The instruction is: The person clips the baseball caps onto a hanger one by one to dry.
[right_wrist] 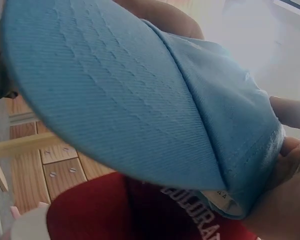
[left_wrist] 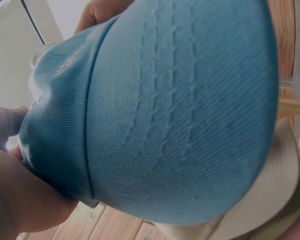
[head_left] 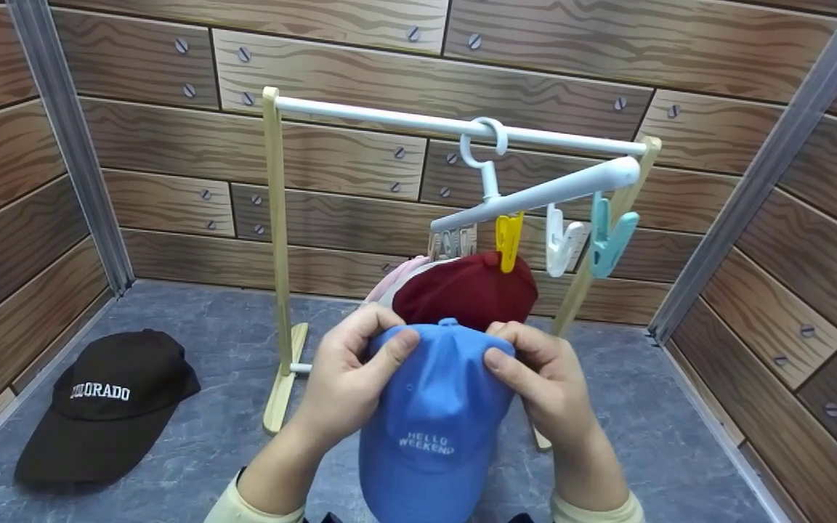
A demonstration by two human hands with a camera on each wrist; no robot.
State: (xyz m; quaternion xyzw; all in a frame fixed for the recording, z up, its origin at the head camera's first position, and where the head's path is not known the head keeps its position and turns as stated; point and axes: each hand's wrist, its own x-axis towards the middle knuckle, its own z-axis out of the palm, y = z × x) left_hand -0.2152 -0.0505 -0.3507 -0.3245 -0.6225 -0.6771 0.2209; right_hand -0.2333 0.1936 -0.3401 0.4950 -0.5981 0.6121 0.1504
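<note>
A blue baseball cap (head_left: 429, 414) with HELLO WEEKEND lettering hangs brim down between both hands. My left hand (head_left: 349, 374) pinches the left side of its crown between thumb and fingers. On the other side, my right hand (head_left: 549, 374) pinches the crown's right edge. Close behind it hangs a dark red cap (head_left: 455, 290), held by a yellow clip (head_left: 509, 243) on a light blue hanger (head_left: 542, 195). The brim fills much of both wrist views, and the red cap (right_wrist: 90, 207) shows its white lettering below it in the right wrist view.
The hanger hooks over the white bar (head_left: 389, 116) of a wooden rack (head_left: 278, 218). A white clip (head_left: 562, 243) and a teal clip (head_left: 611, 240) hang at its right end. Pink and white caps peek out behind the red one. A black cap (head_left: 113, 407) lies at the left.
</note>
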